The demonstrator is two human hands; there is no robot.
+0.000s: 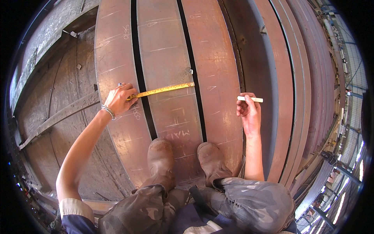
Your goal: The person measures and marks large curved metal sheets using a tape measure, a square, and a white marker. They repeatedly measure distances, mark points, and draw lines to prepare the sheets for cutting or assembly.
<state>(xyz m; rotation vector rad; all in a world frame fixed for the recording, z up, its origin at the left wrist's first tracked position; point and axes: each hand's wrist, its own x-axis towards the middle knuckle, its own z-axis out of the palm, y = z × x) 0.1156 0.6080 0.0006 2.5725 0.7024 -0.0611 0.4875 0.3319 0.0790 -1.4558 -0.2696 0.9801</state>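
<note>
My left hand (118, 100), with a chain bracelet at the wrist, is closed on one end of a yellow tape measure (165, 89). The tape lies across the middle steel beam (161, 46), its far tip near the dark gap on the right; its case, if any, is hidden in the fingers. Beneath that hand is the left steel beam (117, 50). My right hand (251, 117) pinches a white chalk stick (250, 99) above the outer edge of the right steel beam (214, 54). Chalk lines and marks cover all three beams.
My brown boots (160, 158) stand on the beams, over narrow dark gaps. Left and lower lies a worn plate surface (62, 105) crossed by a metal bar (60, 119). More long steel beams (302, 78) run along the right, past a deep channel (255, 58).
</note>
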